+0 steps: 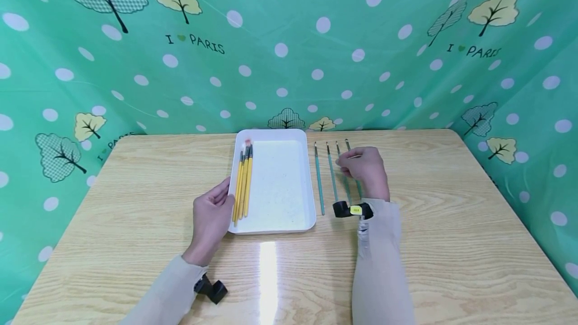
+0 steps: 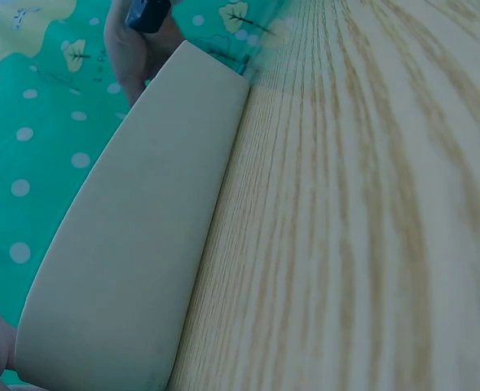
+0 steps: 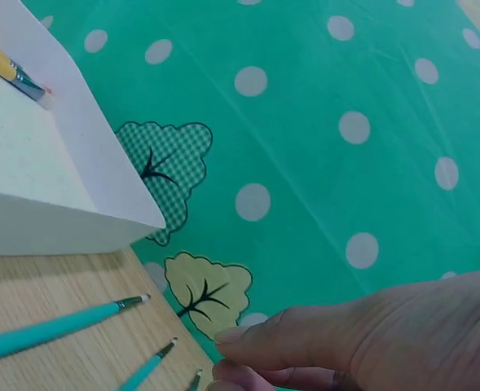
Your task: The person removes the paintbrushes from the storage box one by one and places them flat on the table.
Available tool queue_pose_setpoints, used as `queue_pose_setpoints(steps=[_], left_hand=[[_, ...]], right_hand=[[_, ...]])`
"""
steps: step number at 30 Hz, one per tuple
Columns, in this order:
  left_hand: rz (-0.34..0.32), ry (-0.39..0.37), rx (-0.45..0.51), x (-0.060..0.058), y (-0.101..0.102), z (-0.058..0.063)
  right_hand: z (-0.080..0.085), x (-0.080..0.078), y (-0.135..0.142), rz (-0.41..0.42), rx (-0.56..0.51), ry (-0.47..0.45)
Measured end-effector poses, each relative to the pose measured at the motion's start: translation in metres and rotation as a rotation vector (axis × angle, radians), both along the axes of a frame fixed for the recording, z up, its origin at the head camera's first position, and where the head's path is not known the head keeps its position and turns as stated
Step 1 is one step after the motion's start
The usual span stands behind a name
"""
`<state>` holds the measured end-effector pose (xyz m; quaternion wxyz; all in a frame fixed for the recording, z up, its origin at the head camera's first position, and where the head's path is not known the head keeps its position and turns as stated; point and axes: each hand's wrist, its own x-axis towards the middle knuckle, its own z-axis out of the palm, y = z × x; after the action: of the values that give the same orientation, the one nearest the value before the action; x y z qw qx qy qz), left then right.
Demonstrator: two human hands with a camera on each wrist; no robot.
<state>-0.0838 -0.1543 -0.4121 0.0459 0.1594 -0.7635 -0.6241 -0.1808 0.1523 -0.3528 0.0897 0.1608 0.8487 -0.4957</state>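
Observation:
A white tray [image 1: 280,227] lies on the table, and several yellow-handled paintbrushes [image 1: 244,184] rest along its left inner side. My left hand [image 1: 212,212] grips the tray's left wall, its thumb at the rim near the brush handles. In the left wrist view, the tray's outer wall [image 2: 134,228] fills the middle. Right of the tray, several teal paintbrushes [image 1: 319,179] lie side by side, tips pointing away. Over the rightmost ones is my right hand [image 1: 366,167], thumb and fingertips drawn together. It partly hides those handles; I cannot tell whether it pinches one.
The wooden table [image 1: 149,184] extends on both sides of the tray. A green dotted cloth [image 1: 316,64] hangs behind its far edge and along both sides. Each wrist carries a small black camera [image 1: 209,289].

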Motion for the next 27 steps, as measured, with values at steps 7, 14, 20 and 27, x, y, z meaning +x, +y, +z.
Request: queue_pose_setpoints(steps=[7,14,20,27], left_hand=[[0.004,-0.003,0.001,0.0,0.001,0.001],[0.031,-0.071,-0.035,-0.001,0.001,0.003],[0.021,-0.066,-0.026,-0.001,0.0,0.003],[0.016,-0.06,-0.026,-0.002,0.001,0.003]], right_hand=[[0.001,-0.002,-0.011,0.028,-0.023,-0.013],[0.002,-0.005,-0.021,0.08,-0.109,-0.015],[0.002,-0.005,-0.033,0.115,-0.103,0.009],[0.005,-0.003,-0.046,0.139,-0.151,0.019]])
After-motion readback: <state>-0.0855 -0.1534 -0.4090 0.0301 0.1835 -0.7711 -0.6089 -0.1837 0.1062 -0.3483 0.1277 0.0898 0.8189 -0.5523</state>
